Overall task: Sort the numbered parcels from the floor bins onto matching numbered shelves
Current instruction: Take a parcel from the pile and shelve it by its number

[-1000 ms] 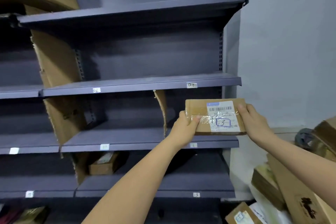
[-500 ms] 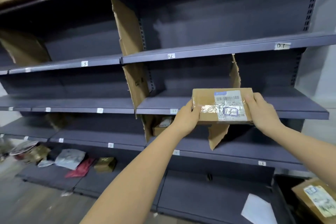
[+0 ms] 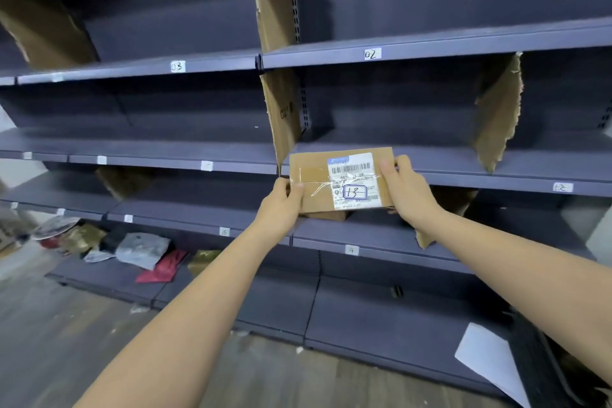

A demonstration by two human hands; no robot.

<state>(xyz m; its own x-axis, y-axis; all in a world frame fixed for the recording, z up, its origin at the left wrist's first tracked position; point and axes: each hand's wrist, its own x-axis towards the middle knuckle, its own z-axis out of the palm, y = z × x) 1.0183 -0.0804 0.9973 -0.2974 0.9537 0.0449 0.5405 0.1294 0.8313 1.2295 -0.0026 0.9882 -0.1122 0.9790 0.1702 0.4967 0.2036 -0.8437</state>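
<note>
I hold a flat brown cardboard parcel [image 3: 314, 182] in front of the grey shelving, its white label marked 13 in a blue box. My left hand [image 3: 281, 205] grips its left edge, thumb on the front. My right hand [image 3: 409, 190] grips its right edge. Shelf edges carry small white number tags: 02 [image 3: 372, 54], 03 [image 3: 177, 66], 12 [image 3: 562, 187], 14 [image 3: 351, 250] and 15 [image 3: 224, 231]. Another brown box [image 3: 326, 215] sits on the shelf right behind the parcel, mostly hidden.
Torn cardboard dividers [image 3: 496, 113] stand upright between shelf sections. Loose bags and packets [image 3: 142, 250] lie on the lowest shelf at the left. A white sheet [image 3: 486, 358] lies at the lower right beside a dark bin [image 3: 543, 371]. Wooden floor [image 3: 66, 325] runs along the left.
The view has swung left and down along the shelving; tags 02, 03, 14 and 15 came into sight. The parcel stays held in both hands at about the same height.
</note>
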